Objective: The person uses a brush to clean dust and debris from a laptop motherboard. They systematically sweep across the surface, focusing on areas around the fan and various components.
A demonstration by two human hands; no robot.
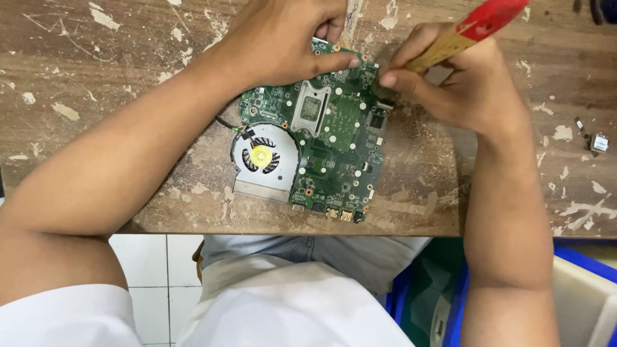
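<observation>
A green laptop circuit board (pixel 337 138) lies flat on a worn wooden table (pixel 96 77), with a round silver cooling fan (pixel 263 157) fixed at its left side. My left hand (pixel 283 38) rests on the board's far edge, fingers pressing it down. My right hand (pixel 450 77) grips a brush with a wooden handle and a red end (pixel 466 32), its working end down at the board's far right corner. The brush's bristles are hidden behind my fingers.
A small metal part (pixel 599 142) and a thin dark piece (pixel 580 126) lie on the table at the far right. Below the table edge are my lap in light clothing (pixel 295 295), white floor tiles (pixel 151 263) and a blue bin (pixel 578 283).
</observation>
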